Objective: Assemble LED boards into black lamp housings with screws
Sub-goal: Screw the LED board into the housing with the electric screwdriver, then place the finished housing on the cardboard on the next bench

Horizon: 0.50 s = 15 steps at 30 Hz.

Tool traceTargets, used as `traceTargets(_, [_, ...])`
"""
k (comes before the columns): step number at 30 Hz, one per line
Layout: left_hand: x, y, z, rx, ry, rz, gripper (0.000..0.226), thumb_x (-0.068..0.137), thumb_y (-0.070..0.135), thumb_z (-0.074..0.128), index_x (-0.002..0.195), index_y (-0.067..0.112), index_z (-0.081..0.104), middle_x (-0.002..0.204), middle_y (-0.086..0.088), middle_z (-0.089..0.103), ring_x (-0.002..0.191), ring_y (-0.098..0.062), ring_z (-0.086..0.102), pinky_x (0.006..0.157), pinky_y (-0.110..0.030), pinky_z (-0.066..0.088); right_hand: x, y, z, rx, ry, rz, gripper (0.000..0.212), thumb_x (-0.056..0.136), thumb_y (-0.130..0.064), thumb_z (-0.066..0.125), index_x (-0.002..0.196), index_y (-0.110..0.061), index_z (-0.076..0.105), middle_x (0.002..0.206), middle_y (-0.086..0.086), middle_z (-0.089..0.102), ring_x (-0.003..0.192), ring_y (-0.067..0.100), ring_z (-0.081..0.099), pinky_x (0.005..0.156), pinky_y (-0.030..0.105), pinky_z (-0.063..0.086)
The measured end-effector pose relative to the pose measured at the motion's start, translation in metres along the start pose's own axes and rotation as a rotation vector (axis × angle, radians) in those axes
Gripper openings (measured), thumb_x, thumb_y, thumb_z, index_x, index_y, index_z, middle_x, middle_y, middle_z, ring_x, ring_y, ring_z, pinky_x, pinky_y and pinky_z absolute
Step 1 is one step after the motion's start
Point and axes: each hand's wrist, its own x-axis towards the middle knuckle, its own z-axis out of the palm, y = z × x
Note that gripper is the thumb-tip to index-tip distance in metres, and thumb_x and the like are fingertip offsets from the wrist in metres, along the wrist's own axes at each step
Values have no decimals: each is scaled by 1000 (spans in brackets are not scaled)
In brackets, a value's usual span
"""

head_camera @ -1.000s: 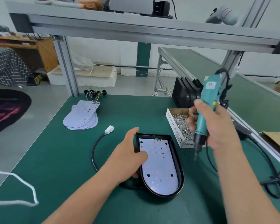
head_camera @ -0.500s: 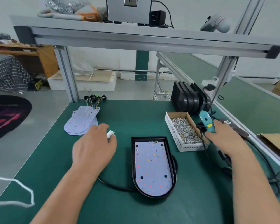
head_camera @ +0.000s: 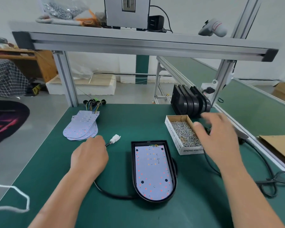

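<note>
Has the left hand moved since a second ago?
Yes. The left hand moved left off the lamp housing, away from the screw box; its grip is now on the cable beside the white connector.

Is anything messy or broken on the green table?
Nothing looks broken or spilled. The spare LED boards lie in a fanned, uneven pile, and the black lamp housing seems to sit on its own cable.
</note>
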Motion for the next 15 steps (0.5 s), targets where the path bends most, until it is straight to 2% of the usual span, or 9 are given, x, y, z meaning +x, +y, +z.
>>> traceTargets(1, [-1, 1, 0, -52, 30, 8, 13, 103, 15, 40, 95, 16, 51, 86, -2, 58, 71, -24, 56, 57, -36, 39, -6, -13, 2, 77, -91, 2, 30, 92, -61, 59, 108, -37, 68, 102, -18, 68, 96, 3, 63, 85, 33, 53])
traceTargets(2, [-2, 2, 0, -111, 58, 17, 12, 105, 17, 40, 97, 18, 49, 86, -2, 58, 70, -24, 57, 58, -38, 42, -12, -24, 6, 89, -240, 3, 35, 87, -71, 56, 97, -38, 66, 89, -19, 69, 84, 1, 63, 77, 30, 53])
traceTargets(4, [-6, 7, 0, -233, 83, 36, 12, 107, 20, 39, 98, 24, 45, 81, -1, 60, 67, -24, 59, 60, -39, 45, -25, -38, 19, -118, -543, -121, 54, 81, -86, 47, 95, -36, 59, 80, -14, 66, 78, 6, 62, 68, 31, 48])
traceTargets(5, [-8, 10, 0, -299, 80, 51, 12, 107, 23, 38, 98, 28, 43, 78, 1, 62, 67, -24, 61, 62, -39, 48, -30, -42, 26, -248, -624, -207, 62, 80, -91, 43, 97, -33, 54, 79, -11, 63, 79, 11, 61, 65, 34, 44])
traceTargets(7, [-12, 16, 0, -419, 87, 90, 10, 108, 27, 40, 100, 34, 43, 78, 5, 65, 71, -23, 64, 69, -43, 54, -36, -47, 33, -389, -629, -311, 65, 80, -94, 38, 93, -31, 45, 79, -11, 54, 78, 17, 55, 59, 36, 33])
traceTargets(9, [-15, 22, 2, -476, 121, 122, 11, 108, 29, 44, 103, 39, 45, 83, 8, 67, 74, -17, 64, 73, -43, 55, -38, -48, 35, -402, -587, -335, 61, 82, -90, 40, 93, -30, 43, 85, -11, 49, 80, 19, 54, 60, 38, 31])
traceTargets(12, [-19, 30, 5, -576, 173, 223, 16, 106, 26, 54, 104, 41, 51, 97, 20, 66, 84, -6, 61, 76, -36, 52, -39, -46, 34, -384, -589, -347, 52, 89, -78, 45, 103, -27, 44, 95, -5, 51, 89, 25, 60, 66, 40, 38])
traceTargets(15, [-23, 37, 4, -670, 218, 505, 18, 102, 14, 62, 102, 32, 67, 103, 25, 62, 100, -6, 56, 85, -26, 47, -36, -45, 36, -244, -651, -265, 47, 93, -65, 55, 115, -25, 47, 89, -4, 62, 88, 26, 63, 74, 43, 49])
